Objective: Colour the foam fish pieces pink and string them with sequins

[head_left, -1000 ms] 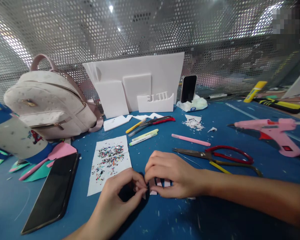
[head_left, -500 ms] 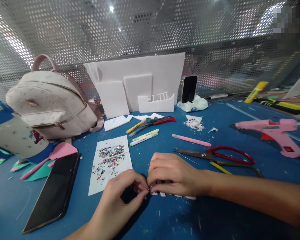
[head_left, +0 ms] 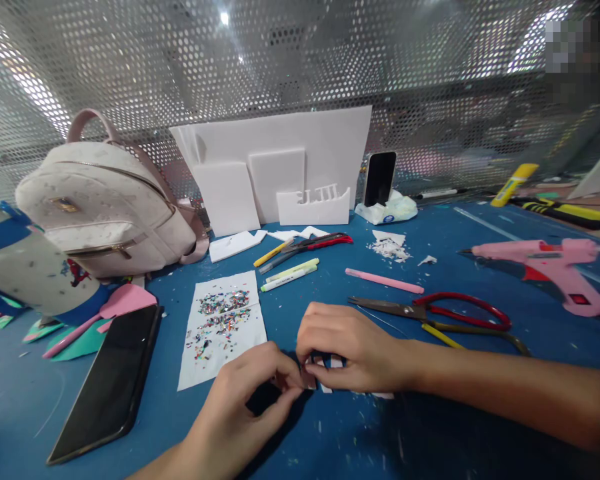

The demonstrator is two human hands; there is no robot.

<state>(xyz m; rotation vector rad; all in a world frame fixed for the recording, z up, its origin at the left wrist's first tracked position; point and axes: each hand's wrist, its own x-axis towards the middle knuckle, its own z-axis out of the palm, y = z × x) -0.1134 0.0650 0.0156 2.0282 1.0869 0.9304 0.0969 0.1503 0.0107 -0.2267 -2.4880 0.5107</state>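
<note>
My left hand (head_left: 250, 393) is closed in a pinch, its fingertips meeting those of my right hand. Whatever lies between the left fingertips is too small or hidden to make out. My right hand (head_left: 347, 350) curls down on the blue table, thumb and fingers drawn together beside a small pale piece (head_left: 309, 379). Under and in front of its palm lie several small white strips (head_left: 326, 388), partly covered by the hand. To the left is a white paper sheet (head_left: 187, 367) sprinkled with tiny multicoloured bits.
Red-handled scissors (head_left: 460, 310) and a pink glue gun (head_left: 555, 267) lie right. A pink pen (head_left: 384, 281), green pens (head_left: 290, 275) and cutters (head_left: 307, 250) lie ahead. Left are a black phone (head_left: 105, 387) and a backpack (head_left: 100, 200). White foam boards (head_left: 277, 133) stand behind.
My left fingertips have moved slightly right, closer against my right fingers. A pale piece now shows between the hands. The camera view has shifted a little.
</note>
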